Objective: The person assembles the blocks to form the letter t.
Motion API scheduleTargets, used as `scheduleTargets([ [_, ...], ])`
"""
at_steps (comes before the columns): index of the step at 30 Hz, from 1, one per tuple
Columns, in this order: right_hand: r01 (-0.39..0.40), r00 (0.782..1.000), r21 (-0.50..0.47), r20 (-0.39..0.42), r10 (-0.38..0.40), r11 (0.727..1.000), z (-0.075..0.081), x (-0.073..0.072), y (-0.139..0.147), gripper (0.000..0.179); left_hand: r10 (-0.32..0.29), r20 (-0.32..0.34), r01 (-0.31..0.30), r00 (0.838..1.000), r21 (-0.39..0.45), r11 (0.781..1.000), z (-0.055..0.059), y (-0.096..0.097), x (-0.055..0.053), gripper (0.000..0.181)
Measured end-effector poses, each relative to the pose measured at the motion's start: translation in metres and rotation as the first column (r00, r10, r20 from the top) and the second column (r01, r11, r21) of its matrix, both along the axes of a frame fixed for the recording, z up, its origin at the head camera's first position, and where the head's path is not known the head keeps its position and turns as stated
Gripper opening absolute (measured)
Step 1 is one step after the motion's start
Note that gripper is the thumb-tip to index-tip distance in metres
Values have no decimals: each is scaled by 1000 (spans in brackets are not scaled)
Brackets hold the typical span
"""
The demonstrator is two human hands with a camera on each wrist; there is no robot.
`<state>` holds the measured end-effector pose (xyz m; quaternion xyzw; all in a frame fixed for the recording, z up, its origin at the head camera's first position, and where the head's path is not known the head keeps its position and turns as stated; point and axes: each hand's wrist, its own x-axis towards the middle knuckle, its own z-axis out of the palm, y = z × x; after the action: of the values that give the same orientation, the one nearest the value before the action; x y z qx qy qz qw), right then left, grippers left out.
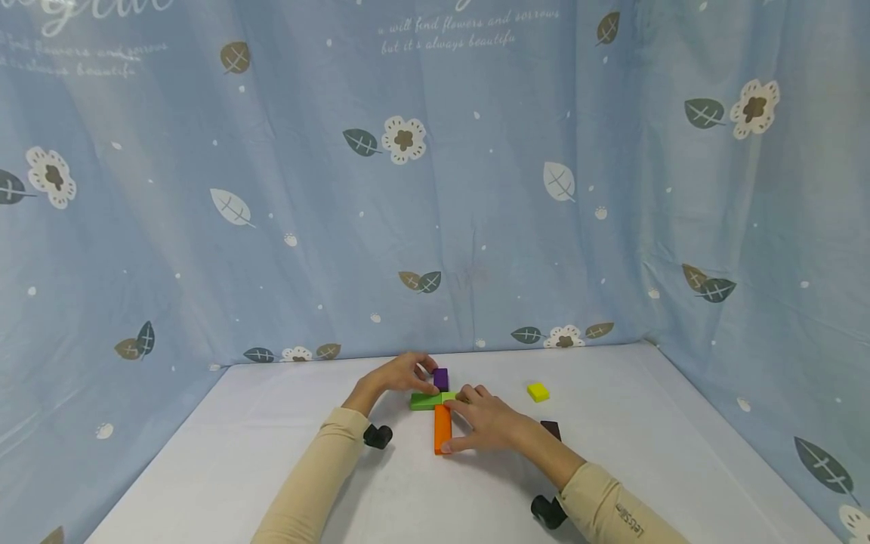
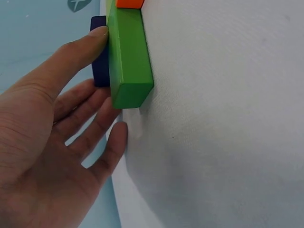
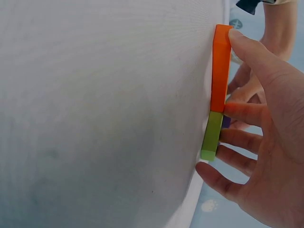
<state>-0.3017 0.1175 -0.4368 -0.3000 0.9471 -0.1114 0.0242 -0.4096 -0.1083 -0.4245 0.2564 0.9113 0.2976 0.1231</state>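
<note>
Several coloured blocks stand together on the white table. A purple block [image 1: 441, 379] is at the far side, a green block [image 1: 425, 401] at the left, a light green block [image 1: 448, 397] in the middle and a long orange block [image 1: 442, 431] nearest. My left hand [image 2: 47, 128] has its thumb at the edge between the purple and green blocks, its other fingers loosely spread by their left ends. With its thumb at the near end of the orange block, my right hand [image 3: 270, 109] touches along that block. Its other fingers lie beside the light green block, partly covering it.
A yellow block [image 1: 538, 392] lies apart at the far right. Behind my right forearm shows part of a dark block [image 1: 551, 429]. A blue patterned curtain [image 1: 469, 227] hangs along the back and sides of the table [image 1: 598, 385].
</note>
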Motion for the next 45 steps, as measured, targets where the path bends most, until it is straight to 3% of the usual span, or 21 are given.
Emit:
scheduleTargets([
  [16, 17, 1000, 3, 10, -17, 1000, 5, 2, -1, 84, 22, 32, -21, 999, -42, 999, 2, 2, -1, 53],
  [27, 11, 1000, 11, 4, -11, 1000, 5, 1, 0, 84, -2, -12, 0, 1000, -107, 994, 5, 3, 4, 55],
  [36, 11, 1000, 12, 12, -11, 1000, 5, 0, 0, 85, -34, -85, 15, 996, -214, 977, 8, 8, 15, 54],
  [41, 1, 1000, 11, 11, -1, 1000, 3, 0, 0, 84, -83, -160, 29, 984, -312, 949, 5, 10, 19, 56],
  [45, -12, 1000, 12, -9, 12, 1000, 1, 1, 0, 84, -92, -204, 24, 974, -314, 949, 1, 8, 22, 57],
])
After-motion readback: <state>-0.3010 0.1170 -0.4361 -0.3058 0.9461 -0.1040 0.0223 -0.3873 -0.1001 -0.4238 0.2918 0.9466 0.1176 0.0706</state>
